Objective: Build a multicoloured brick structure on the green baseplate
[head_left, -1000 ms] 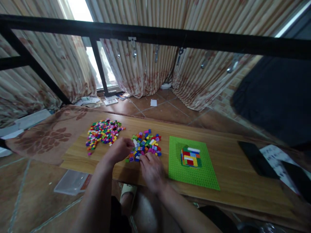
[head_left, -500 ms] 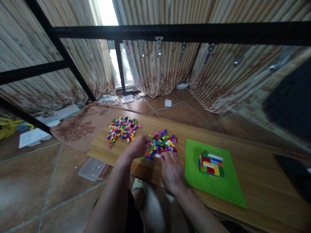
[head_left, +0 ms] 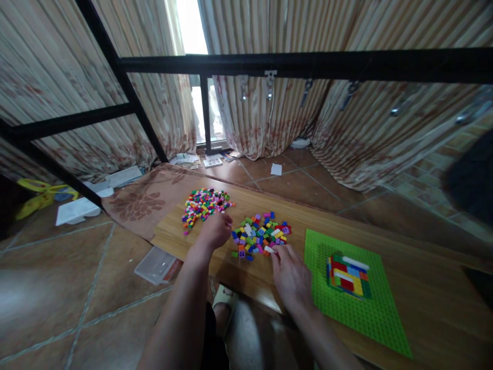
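My left hand (head_left: 216, 229) is closed, fingers curled, over the wood between two heaps of toy bricks; whatever its fingertips hold is hidden. On its right lies the heap of larger mixed bricks (head_left: 256, 234), and beyond it the heap of smaller bricks (head_left: 204, 203). At the near right edge of the larger heap, my right hand (head_left: 291, 272) pinches a white brick (head_left: 269, 250) at its fingertips. To the right of that hand rests a green baseplate (head_left: 358, 313). It carries a low multicoloured brick build (head_left: 348, 276) with a long white brick along its far side.
The bricks and baseplate lie on a long wooden board (head_left: 292, 203). A clear plastic box (head_left: 156, 264) is on the tiled floor at left. A black metal rail (head_left: 269, 64) with hanging hooks crosses in front of the curtains. A dark flat object (head_left: 479, 285) lies at far right.
The view has swung left, so the scene slides right. My left hand has drawn back left from the larger heap. My right hand has shifted right with the white brick.
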`<action>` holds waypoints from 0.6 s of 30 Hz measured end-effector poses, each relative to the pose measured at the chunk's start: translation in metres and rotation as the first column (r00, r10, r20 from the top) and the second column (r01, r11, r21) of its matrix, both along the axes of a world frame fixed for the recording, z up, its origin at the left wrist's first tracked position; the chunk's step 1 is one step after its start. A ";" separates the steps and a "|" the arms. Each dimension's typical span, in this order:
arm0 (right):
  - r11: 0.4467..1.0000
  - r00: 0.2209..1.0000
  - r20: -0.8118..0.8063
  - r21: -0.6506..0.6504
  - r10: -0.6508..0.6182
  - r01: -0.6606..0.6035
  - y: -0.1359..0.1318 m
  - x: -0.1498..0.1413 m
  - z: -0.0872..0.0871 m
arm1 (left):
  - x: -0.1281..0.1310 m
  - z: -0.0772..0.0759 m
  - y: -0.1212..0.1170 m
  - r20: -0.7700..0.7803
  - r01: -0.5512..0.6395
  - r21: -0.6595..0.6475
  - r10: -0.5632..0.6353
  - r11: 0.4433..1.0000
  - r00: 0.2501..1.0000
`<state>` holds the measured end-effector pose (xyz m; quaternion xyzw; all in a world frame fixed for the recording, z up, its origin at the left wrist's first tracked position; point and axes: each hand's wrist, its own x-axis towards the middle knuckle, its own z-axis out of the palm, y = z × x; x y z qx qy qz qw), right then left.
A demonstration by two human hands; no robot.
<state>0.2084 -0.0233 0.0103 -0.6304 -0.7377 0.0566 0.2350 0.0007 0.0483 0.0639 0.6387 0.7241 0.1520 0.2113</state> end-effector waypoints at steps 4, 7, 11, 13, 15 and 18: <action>1.000 1.000 0.016 0.009 -0.025 0.025 0.001 0.000 0.000 | 0.003 -0.011 0.001 -0.021 0.054 -0.021 -0.055 0.998 0.998; 1.000 1.000 -0.006 0.024 -0.018 0.018 0.000 0.001 0.001 | 0.007 -0.016 0.002 -0.027 0.101 -0.052 -0.102 0.994 0.994; 1.000 0.999 -0.036 0.020 -0.016 0.016 0.000 0.002 0.002 | 0.013 -0.016 0.000 0.025 0.202 -0.046 -0.201 0.978 0.979; 1.000 0.998 -0.056 0.023 -0.014 0.016 0.001 0.003 0.002 | 0.015 -0.016 -0.001 0.075 0.213 -0.032 -0.210 0.977 0.975; 1.000 0.997 -0.080 0.027 -0.008 0.010 0.000 0.004 0.003 | 0.016 -0.016 0.000 0.119 0.204 -0.014 -0.201 0.979 0.972; 1.000 0.992 -0.123 0.029 0.009 -0.006 -0.001 0.005 0.005 | 0.019 -0.017 0.006 0.128 0.152 0.032 -0.155 0.988 0.980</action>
